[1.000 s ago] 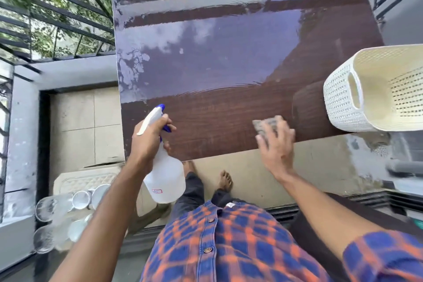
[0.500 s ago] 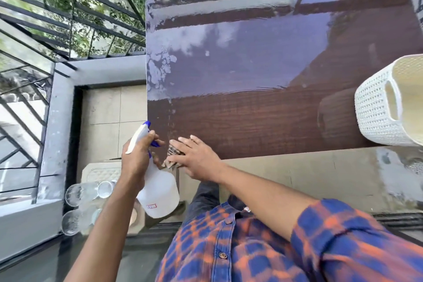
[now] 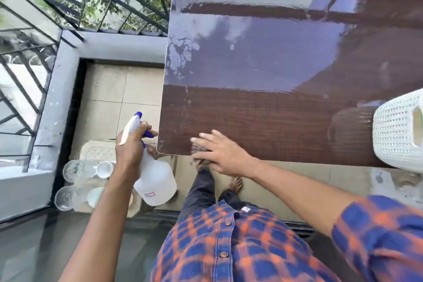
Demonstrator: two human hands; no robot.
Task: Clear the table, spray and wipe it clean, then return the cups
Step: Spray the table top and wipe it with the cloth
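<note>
Head view: table [image 3: 263, 121] carries only a basket [image 3: 398, 130] at its near-right edge. Cloth [image 3: 202, 160] sits on the table's near edge, just right of the near-left corner. Half a second ago it was at that corner, a second ago further right, so the wipe runs back and forth along the near strip. Right hand [image 3: 223, 155] lies flat, fingers spread, pressing the cloth; blurred. Left hand [image 3: 129, 146] wraps the bottle [image 3: 155, 181], off the table's left edge. Far half is wet and shiny, near strip duller. Cups [image 3: 77, 181] wait on a stool [image 3: 98, 151] left of the table; return not yet due. Open run rightward as far as the basket. Cloth hangs partly over the edge and could slip off.
</note>
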